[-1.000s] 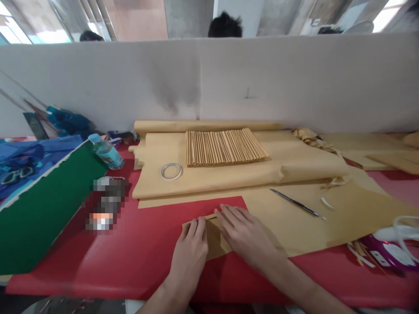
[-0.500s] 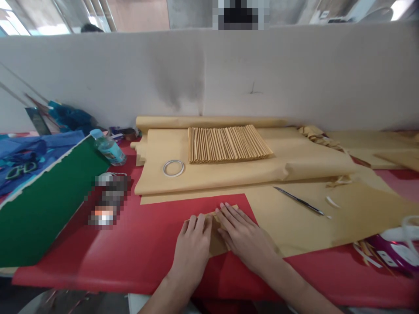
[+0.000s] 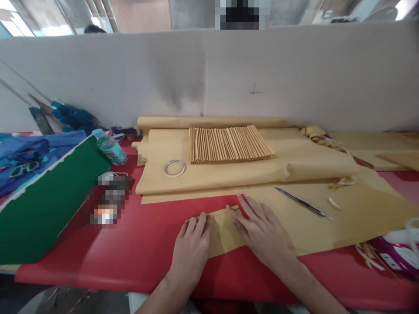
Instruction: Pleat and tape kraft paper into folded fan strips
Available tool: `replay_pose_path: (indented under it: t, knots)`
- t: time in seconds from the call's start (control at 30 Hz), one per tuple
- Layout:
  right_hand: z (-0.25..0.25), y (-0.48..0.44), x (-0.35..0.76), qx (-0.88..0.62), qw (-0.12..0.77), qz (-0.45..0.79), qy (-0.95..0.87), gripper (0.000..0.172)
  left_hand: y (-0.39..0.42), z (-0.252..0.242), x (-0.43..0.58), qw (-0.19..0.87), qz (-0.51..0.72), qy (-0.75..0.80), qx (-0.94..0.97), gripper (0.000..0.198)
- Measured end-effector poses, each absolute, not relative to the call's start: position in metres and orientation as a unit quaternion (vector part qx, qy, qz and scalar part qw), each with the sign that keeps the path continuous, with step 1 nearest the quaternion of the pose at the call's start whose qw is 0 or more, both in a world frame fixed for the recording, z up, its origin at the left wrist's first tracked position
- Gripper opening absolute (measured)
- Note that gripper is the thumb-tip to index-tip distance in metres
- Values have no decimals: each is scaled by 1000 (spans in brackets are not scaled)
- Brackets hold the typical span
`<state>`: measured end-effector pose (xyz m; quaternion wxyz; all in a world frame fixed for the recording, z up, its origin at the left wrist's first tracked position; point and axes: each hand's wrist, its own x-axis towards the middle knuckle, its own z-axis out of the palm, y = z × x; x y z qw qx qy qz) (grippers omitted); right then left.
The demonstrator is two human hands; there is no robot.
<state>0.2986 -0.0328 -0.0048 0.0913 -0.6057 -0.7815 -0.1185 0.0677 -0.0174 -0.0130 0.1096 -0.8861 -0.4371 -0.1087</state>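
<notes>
My left hand lies flat, fingers stretched, on the left end of a small folded piece of brown paper on the red table cover. My right hand lies flat on the right part of that same piece, fingers spread and pointing away from me. Both hands press down on the paper and neither grips anything. The folded piece joins a large brown sheet that spreads to the right.
Behind lie rolled brown paper, a row of pleated brown strips and a tape ring. A thin knife rests at right. A green sheet and a bottle are at left. A grey partition closes the back.
My right hand has slid to the right along the fold, away from my left hand. My left hand has stayed in place.
</notes>
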Motion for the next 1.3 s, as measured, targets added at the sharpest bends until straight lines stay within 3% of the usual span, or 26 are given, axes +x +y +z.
replay_pose_path:
  t: [0.63,0.77,1.03,1.3]
  knots:
    - [-1,-33,303,-610,79,-175,-769,37,-36,-8,24,108,-159,-498,-845,44]
    - [12,-17,292,-569,71,-148,-806,30,-22,3,30,96,-158,-510,-840,29]
    - [29,14,270,-466,84,26,-880,19,19,28,46,-42,-47,-531,-845,13]
    - [40,25,253,-489,89,178,-849,5,39,32,39,-274,-108,-484,-824,14]
